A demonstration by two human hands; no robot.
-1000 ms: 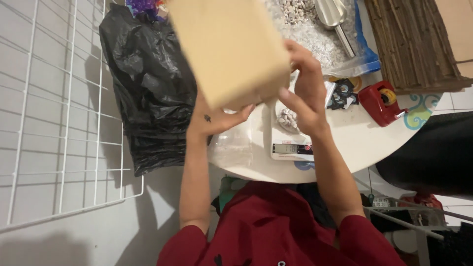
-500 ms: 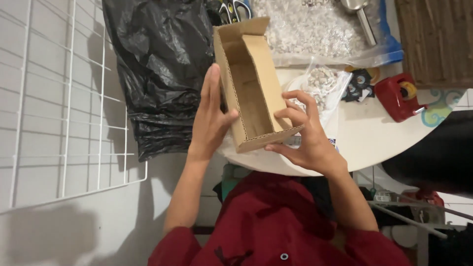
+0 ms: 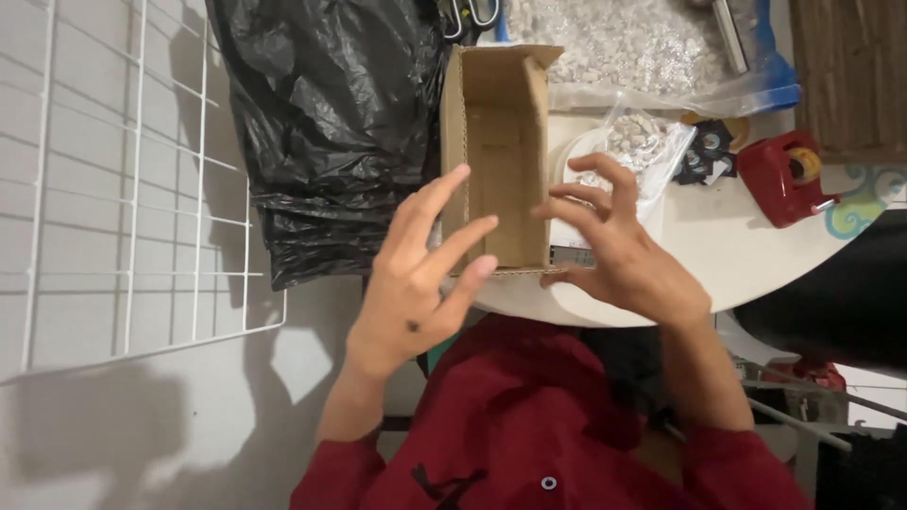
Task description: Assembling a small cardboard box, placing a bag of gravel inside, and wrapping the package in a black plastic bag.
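Both hands, left hand point(image 3: 416, 274) and right hand point(image 3: 614, 255), hover open beside the cardboard box point(image 3: 501, 161) at frame centre; it looks light, stiff, probably empty, best gripped by its side walls.

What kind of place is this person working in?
Probably a home packing corner, not a factory. An open cardboard box sits on a small round white table, with a red tape dispenser, a clear bag of small pale pieces and a black plastic bag.

cardboard box point(image 3: 501, 161) on table point(image 3: 737, 255), plastic bag point(image 3: 331, 123) left, tape dispenser point(image 3: 782, 178) right.
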